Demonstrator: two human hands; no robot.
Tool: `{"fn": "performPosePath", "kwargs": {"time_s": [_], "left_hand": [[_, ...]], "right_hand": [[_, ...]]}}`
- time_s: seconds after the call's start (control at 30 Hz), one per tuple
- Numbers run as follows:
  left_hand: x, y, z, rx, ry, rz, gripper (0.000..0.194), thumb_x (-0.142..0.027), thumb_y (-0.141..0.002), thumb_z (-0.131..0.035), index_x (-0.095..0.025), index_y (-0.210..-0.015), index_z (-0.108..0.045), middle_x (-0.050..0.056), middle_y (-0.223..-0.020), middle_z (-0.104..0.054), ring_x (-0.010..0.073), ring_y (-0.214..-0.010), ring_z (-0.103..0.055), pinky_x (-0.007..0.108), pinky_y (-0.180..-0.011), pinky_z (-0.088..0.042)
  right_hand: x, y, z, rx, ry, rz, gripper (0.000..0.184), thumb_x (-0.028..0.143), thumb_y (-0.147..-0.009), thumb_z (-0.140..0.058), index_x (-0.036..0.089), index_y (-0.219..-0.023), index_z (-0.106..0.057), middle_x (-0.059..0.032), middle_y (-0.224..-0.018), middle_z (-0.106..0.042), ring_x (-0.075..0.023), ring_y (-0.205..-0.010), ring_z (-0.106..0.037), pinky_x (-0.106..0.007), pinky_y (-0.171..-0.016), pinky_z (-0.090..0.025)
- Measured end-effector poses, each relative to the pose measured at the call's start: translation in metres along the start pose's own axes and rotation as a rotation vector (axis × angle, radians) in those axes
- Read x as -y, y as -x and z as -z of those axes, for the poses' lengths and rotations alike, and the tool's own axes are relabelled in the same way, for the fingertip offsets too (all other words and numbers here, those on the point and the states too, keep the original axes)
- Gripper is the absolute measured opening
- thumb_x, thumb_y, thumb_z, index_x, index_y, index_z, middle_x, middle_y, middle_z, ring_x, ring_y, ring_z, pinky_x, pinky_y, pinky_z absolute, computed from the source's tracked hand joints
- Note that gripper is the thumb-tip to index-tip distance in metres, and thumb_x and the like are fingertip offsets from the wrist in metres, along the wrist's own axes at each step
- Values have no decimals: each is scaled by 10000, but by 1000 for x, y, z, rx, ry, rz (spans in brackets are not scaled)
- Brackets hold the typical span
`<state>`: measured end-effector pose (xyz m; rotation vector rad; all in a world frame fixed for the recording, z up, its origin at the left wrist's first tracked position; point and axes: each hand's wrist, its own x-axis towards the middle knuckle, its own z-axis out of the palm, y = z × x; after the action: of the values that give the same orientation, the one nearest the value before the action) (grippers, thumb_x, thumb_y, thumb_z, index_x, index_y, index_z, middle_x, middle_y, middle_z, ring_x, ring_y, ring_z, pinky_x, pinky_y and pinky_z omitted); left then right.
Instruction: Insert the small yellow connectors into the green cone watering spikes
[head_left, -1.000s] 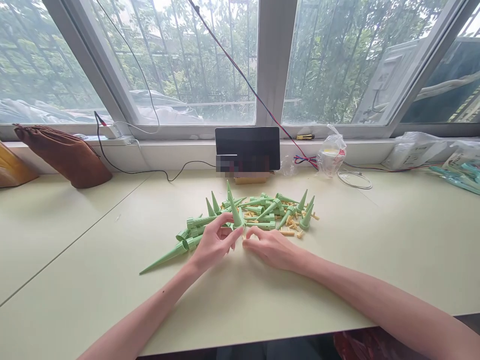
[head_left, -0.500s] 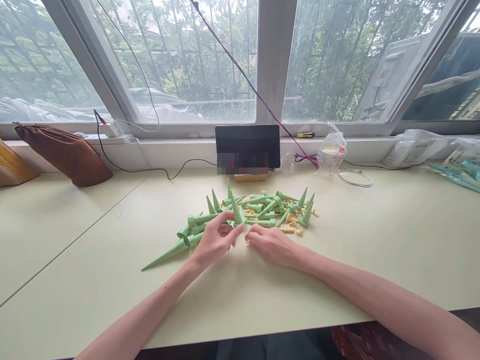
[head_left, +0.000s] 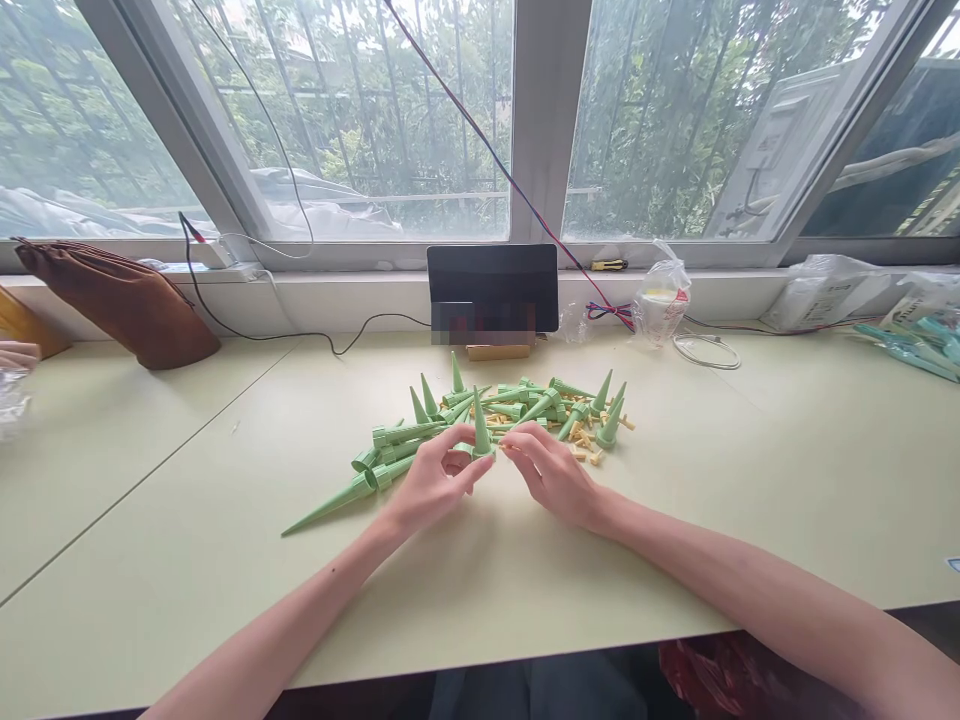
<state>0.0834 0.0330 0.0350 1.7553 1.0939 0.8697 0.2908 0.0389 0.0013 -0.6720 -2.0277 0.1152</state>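
Observation:
My left hand grips a green plastic watering spike by its wide collar, the pointed end upward. Close to its right, my right hand pinches a small yellow plastic peg, mostly covered by the fingertips. The peg's end is beside the collar; I cannot tell whether they touch. Behind both hands lies a pile of green spikes, some standing point up. Small yellow pegs are scattered among them. One long spike lies to the left, tip toward me.
A dark tablet leans on a small stand at the back. Nearby are a bagged cup and a coiled cable. A brown drawstring bag lies back left. Another person's hand and clear plastic show at the left edge.
My right hand has risen from the table and now brings the yellow peg beside the spike's collar. The spike in my left hand stands more upright. Another person's hand has appeared at far left.

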Motion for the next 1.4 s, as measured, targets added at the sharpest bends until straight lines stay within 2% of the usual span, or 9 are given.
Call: {"fn": "performPosePath", "kwargs": {"time_s": [0.13,0.43,0.67,0.93,1.2,1.4], "left_hand": [[2,1,-3,40,-42,-12,282,-405,-871,-668,-230,-1031,-514,-75,-564,-491,129,-550,-555,223,-514,-445],[-3,2,-3,67,-31,-3,294,-407,-863,-668,-222,-1014,-496,-71,-569,-495,130,-541,-548,220,-493,-442],[-7,3,-3,89,26,-25,267,-424,-879,-646,-215,-989,-522,-66,-586,-488,122,-552,-553,211,-486,-464],[-10,2,-3,57,8,-48,268,-437,-864,-660,-208,-946,-550,-46,-641,-517,124,-555,-573,218,-470,-463],[-3,1,-3,26,-49,-43,264,-404,-844,-695,-217,-952,-544,-73,-563,-469,130,-545,-555,221,-498,-443],[-2,1,-2,20,-41,-60,260,-407,-858,-678,-217,-975,-544,-70,-566,-499,123,-527,-542,229,-515,-440]], "right_hand": [[1,0,-1,-60,-23,37,196,126,-1013,-445,228,-1170,-504,-68,-1006,-587,-157,-838,-589,-273,-694,-513],[1,1,-1,-43,-56,41,209,118,-1009,-456,227,-1179,-509,-72,-1019,-599,-170,-912,-610,-294,-747,-540],[1,0,-1,-48,-52,48,199,125,-1013,-444,226,-1173,-508,-71,-1004,-603,-165,-875,-613,-282,-722,-541],[0,1,0,-49,-48,35,186,165,-1022,-429,237,-1169,-518,-73,-1001,-621,-179,-888,-630,-303,-727,-562],[-2,3,-3,-98,-33,18,233,156,-1001,-499,251,-1214,-499,-75,-1088,-620,-171,-967,-655,-307,-795,-599],[-1,1,-2,-122,-57,-8,295,151,-994,-520,259,-1267,-497,-91,-1172,-622,-188,-1035,-669,-314,-798,-625]]}}
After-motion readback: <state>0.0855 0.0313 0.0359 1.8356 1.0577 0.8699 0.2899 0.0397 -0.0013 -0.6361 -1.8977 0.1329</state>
